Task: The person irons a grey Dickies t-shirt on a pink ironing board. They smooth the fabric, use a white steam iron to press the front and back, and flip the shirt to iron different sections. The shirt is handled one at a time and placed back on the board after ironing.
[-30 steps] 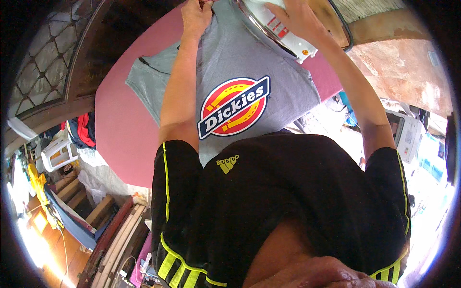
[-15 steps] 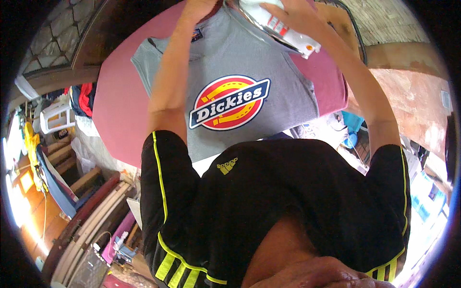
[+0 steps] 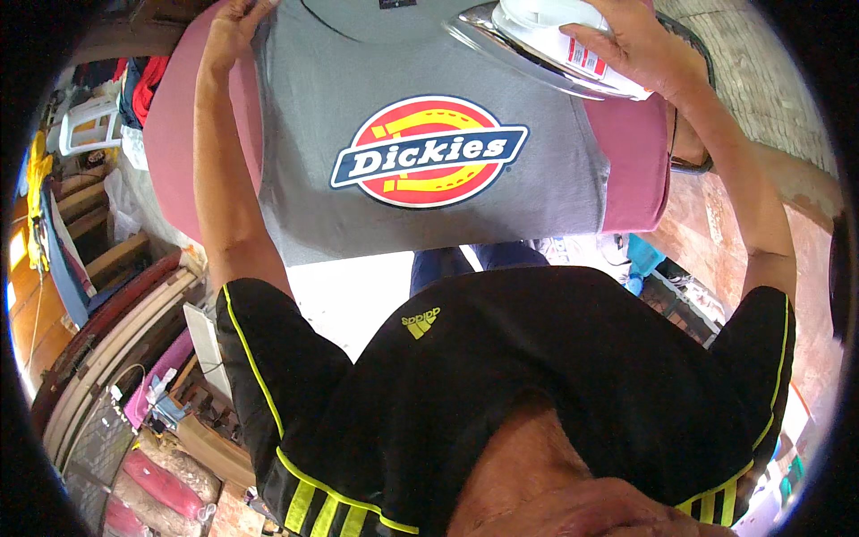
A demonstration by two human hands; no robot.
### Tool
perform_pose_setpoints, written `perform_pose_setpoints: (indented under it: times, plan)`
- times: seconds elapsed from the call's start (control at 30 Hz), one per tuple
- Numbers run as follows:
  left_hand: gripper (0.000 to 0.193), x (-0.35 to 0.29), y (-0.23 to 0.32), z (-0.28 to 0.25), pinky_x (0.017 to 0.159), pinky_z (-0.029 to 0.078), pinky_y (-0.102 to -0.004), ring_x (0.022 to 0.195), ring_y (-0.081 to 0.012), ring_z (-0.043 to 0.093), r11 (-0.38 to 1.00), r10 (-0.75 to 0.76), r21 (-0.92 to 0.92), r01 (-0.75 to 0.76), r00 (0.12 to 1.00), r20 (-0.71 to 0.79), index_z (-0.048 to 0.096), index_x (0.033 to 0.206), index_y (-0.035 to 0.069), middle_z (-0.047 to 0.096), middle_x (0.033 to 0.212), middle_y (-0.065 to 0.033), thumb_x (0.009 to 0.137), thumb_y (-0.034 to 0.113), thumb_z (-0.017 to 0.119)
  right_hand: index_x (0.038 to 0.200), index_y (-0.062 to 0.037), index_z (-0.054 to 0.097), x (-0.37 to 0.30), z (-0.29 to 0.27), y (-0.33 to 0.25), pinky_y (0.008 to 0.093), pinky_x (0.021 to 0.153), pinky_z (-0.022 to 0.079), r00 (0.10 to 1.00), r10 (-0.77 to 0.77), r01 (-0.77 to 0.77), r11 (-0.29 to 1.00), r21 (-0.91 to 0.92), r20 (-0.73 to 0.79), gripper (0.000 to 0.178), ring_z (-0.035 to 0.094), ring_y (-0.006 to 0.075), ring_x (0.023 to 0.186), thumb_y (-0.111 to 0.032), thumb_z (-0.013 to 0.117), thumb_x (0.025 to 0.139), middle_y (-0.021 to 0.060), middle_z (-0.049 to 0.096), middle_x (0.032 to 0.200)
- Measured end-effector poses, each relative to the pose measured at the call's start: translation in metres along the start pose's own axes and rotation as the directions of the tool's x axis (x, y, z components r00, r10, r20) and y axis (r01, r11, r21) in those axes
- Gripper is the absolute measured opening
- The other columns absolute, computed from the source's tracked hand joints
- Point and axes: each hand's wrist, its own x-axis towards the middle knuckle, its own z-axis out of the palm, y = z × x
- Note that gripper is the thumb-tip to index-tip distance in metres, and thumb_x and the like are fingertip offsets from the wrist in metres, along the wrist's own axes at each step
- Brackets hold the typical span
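Observation:
A grey sleeveless shirt [image 3: 429,73] with a round red, yellow and blue print lies spread over a pink-covered ironing board [image 3: 192,134]. My right hand [image 3: 631,45] is closed round the handle of a white clothes iron [image 3: 541,45]. The iron lies over the shirt's right shoulder area, its pointed metal end toward the neckline. At the upper left, my left hand [image 3: 240,25] pinches the shirt's edge near the left shoulder; its fingertips are partly cut off by the picture's top.
A white plastic stool [image 3: 89,130] and red and dark cloths [image 3: 148,89] are at the left. Long wooden pieces [image 3: 125,331] stack below them. A rough wall [image 3: 761,63] rises at the right beyond the board. Blue items [image 3: 642,259] lie under the board's right side.
My left hand has moved left to the shirt's shoulder edge. My right hand has brought the iron a little right and nearer. The shirt now lies straighter and flatter.

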Motion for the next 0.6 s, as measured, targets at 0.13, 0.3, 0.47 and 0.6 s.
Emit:
perform_pose_setpoints:
  times: [0.13,0.3,0.47,0.6]
  plan:
    - [0.035,0.002,-0.026,0.003,0.059,0.033,-0.0301,0.068,-0.0077,0.038,0.993,0.112,0.046,-0.108,0.988,-0.108,0.047,0.070,0.009,0.038,0.069,0.0056,0.093,0.019,0.071,0.103,-0.0031,0.060,0.014,0.008,-0.015,0.0496,0.071,0.052,0.989,-0.131,0.117,0.979,-0.166,-0.074,0.032,0.066,0.0433,0.084,-0.030,0.070,0.090,0.0246,0.066,0.089]
    - [0.035,0.001,-0.014,0.018,0.056,0.033,-0.0315,0.064,-0.0086,0.038,0.997,0.079,0.019,-0.077,0.976,-0.203,0.048,0.070,0.007,0.038,0.065,0.0032,0.090,0.020,0.074,0.101,-0.0021,0.061,0.033,0.016,-0.028,0.0515,0.072,0.051,0.972,-0.219,0.197,0.958,-0.209,-0.083,0.033,0.065,0.0448,0.084,-0.032,0.070,0.090,0.0242,0.066,0.089]
    - [0.034,-0.010,0.004,0.026,0.055,0.035,-0.0320,0.063,-0.0091,0.041,0.998,0.055,0.054,-0.042,0.960,-0.274,0.052,0.070,0.006,0.042,0.064,0.0033,0.088,0.021,0.076,0.103,-0.0031,0.059,0.053,0.026,-0.045,0.0515,0.072,0.050,0.948,-0.296,0.263,0.935,-0.238,-0.114,0.037,0.065,0.0438,0.083,-0.036,0.070,0.089,0.0215,0.066,0.089]
    - [0.034,-0.012,0.017,0.028,0.055,0.037,-0.0329,0.063,-0.0104,0.043,0.994,0.045,0.107,-0.011,0.944,-0.326,0.053,0.070,0.004,0.045,0.064,0.0020,0.087,0.022,0.077,0.102,-0.0036,0.058,0.071,0.031,-0.058,0.0519,0.072,0.050,0.929,-0.348,0.311,0.920,-0.238,-0.128,0.037,0.065,0.0434,0.083,-0.037,0.068,0.090,0.0203,0.066,0.090]
